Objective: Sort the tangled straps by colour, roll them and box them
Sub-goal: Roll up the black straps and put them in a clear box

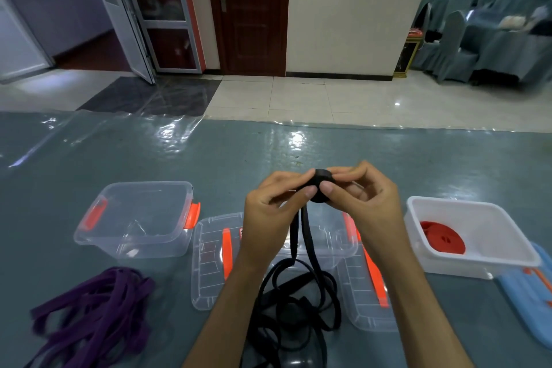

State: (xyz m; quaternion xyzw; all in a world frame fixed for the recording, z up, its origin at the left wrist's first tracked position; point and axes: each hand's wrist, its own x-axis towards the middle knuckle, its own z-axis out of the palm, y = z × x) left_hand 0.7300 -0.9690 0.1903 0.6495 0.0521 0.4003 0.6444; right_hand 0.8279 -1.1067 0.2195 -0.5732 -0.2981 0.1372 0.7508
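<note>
The head camera looks down on a table (89, 146) covered with grey-green cloth under a glossy, wrinkled clear plastic sheet. Above the middle of it, a person's two bare hands meet around a small, tight roll of flat black strap (322, 185). The left hand (268, 206) pinches the roll between thumb and curled fingertips; the right hand (363, 197) presses its thumb on the roll's face, with its fingers curled behind. Each grip is narrow and closed on the roll. From the roll the rest of the strap hangs down in two flat bands to a loose, tangled black heap (295, 308) lying on the table's near edge, between the forearms.

At near left lies a loose pile of flat purple straps (89, 317). Behind it stands a clear plastic box (134, 218) with rounded corners and orange latches. Beneath the hands lie two clear lids (209, 263) with orange clips, partly hidden. At right stands a white, cloudy plastic box (478, 236) holding a rolled red strap (443, 237). A blue lid (525, 293) lies just beside it, at the frame's edge.
</note>
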